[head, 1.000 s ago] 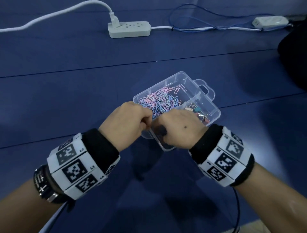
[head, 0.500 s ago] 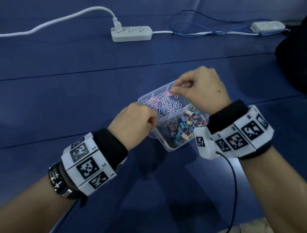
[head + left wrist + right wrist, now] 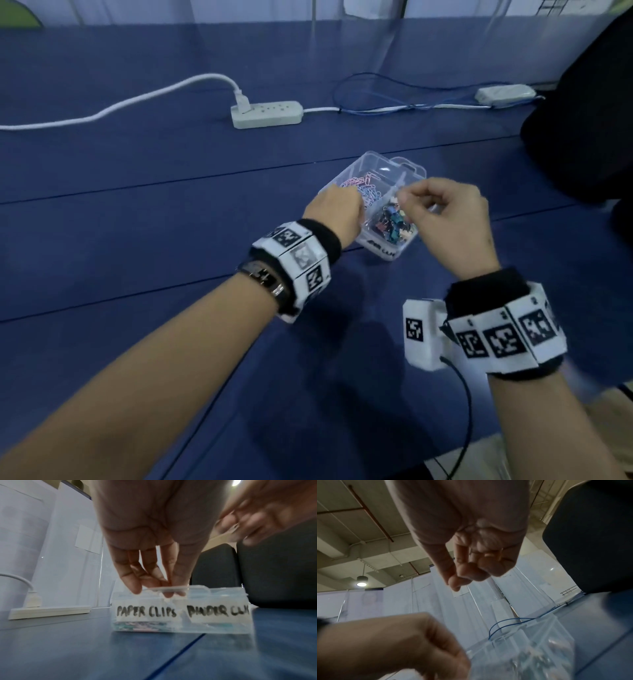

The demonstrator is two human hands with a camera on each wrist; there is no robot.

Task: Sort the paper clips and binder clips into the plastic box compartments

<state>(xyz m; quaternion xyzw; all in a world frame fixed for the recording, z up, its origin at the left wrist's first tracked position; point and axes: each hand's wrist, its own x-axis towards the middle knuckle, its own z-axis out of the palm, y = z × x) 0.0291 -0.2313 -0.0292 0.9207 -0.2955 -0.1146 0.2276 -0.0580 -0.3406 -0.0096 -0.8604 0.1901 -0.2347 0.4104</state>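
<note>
Clips are light and slippery: your right hand (image 3: 448,219) pinches something too small to tell; left hand (image 3: 337,214) fingers (image 3: 135,586) grip the plastic box (image 3: 387,246) rim.

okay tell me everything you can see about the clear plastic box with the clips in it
The plastic box is small, clear and lidless, resting on the blue table. A divider splits it in two: pastel paper clips fill the left compartment, darker mixed-colour binder clips the right. Handwritten white labels on its near wall read PAPER CLIPS and what looks like BINDER CLIPS, cut off. A moulded handle tab sticks out at the far end. The left hand grips its near rim; the right hand hovers above, fingertips pinched.
</note>
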